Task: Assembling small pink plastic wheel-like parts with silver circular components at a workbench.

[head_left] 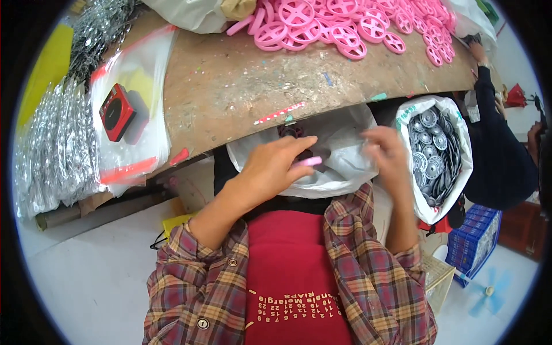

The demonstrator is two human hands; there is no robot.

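My left hand (265,171) is over an open white sack (345,179) between my body and the table edge. A small pink plastic piece (311,161), seen edge-on, is at my left thumb; it looks like one of the pink spoked rings (345,37) heaped on the table. Just beyond those fingers, a dark wheel-like part (291,130) shows at the sack's far side, partly hidden. Smeared by motion, my right hand (386,150) hovers by the sack's right rim, and whether it holds anything cannot be made out.
A second white sack (432,216) on the right is full of grey wheel-like parts (431,150). On the table's left are a red-and-black device (118,112), clear plastic bags (150,86) and silver tinsel (57,144). At right stand another person (499,155) and a blue crate (472,237).
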